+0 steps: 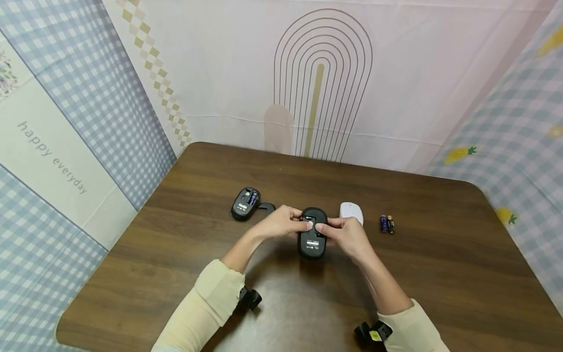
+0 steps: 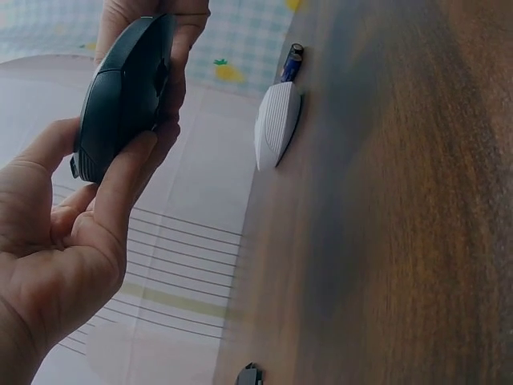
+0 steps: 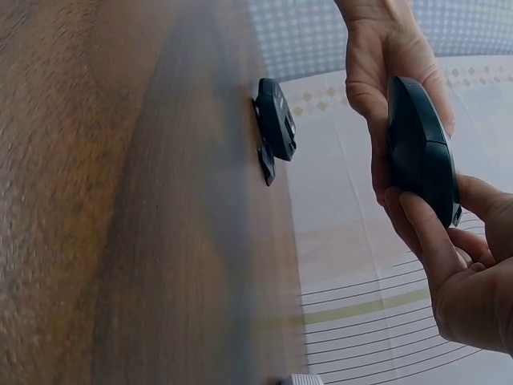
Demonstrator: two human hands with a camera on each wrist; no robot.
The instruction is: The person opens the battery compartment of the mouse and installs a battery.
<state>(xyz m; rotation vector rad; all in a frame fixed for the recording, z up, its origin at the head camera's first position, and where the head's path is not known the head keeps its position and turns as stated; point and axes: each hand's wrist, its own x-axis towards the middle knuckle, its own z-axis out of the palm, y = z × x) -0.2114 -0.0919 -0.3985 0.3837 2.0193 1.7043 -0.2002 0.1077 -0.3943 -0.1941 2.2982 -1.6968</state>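
Both hands hold a black computer mouse (image 1: 312,249) above the table, its underside with labels turned up toward the head camera. The left hand (image 1: 281,222) grips its left side, thumb on the underside near the battery recess. From the other side the right hand (image 1: 349,237) grips it, with that thumb also on the underside by the recess. In the left wrist view the mouse (image 2: 120,104) appears edge-on between the fingers. The right wrist view likewise shows the mouse (image 3: 421,152) from its side. The thumbs partly cover the recess, so whether a battery lies inside cannot be told.
Left of the hands, a second black mouse (image 1: 245,204) lies underside up with a battery in its bay. A dark curved cover (image 1: 267,208) lies beside it. Behind the right hand sits a white mouse (image 1: 352,211). Two batteries (image 1: 384,224) lie farther right on the wooden table (image 1: 440,264).
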